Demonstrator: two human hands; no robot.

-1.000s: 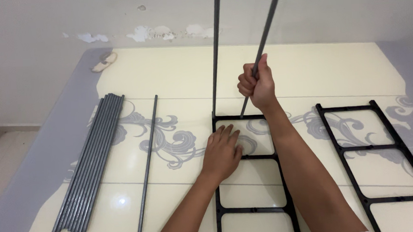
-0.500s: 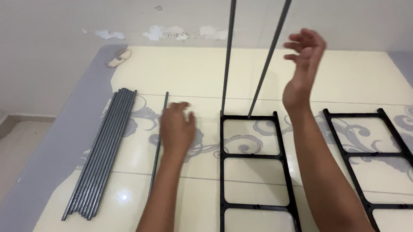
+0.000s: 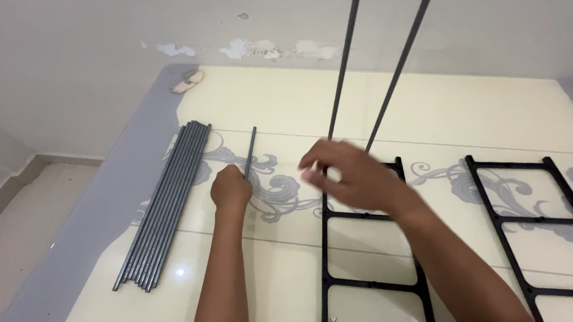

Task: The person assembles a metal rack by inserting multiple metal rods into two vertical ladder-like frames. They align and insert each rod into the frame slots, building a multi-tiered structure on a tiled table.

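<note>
1. Head camera view, looking down at a glossy cream floor with grey scroll patterns (image 3: 277, 109); a white wall with patches of peeled paint (image 3: 98, 53) runs along the far edge.
2. Person's left hand (image 3: 230, 190) is closed into a fist around the near end of a single thin dark grey metal rod (image 3: 251, 150) lying on the floor; the rod points away from the person, towards the wall.
3. Person's right hand (image 3: 349, 174) hovers just above the far end of a black plastic ladder-shaped shelf frame (image 3: 371, 284); its fingers are spread and loosely curled, blurred by motion, and it has hold of nothing.
4. Two long thin dark grey rods (image 3: 386, 64) stand up from the far end of that black frame; one is near upright, the other leans right, and both run out of the top of the view.
5. To the left of the single rod, near it but apart, lies a tidy bundle of matching grey metal rods (image 3: 165, 210), side by side on the floor.
6. A second black ladder-shaped frame (image 3: 538, 226) lies flat at the right, apart from the first; its right side is cut off by the edge of the view.
</note>
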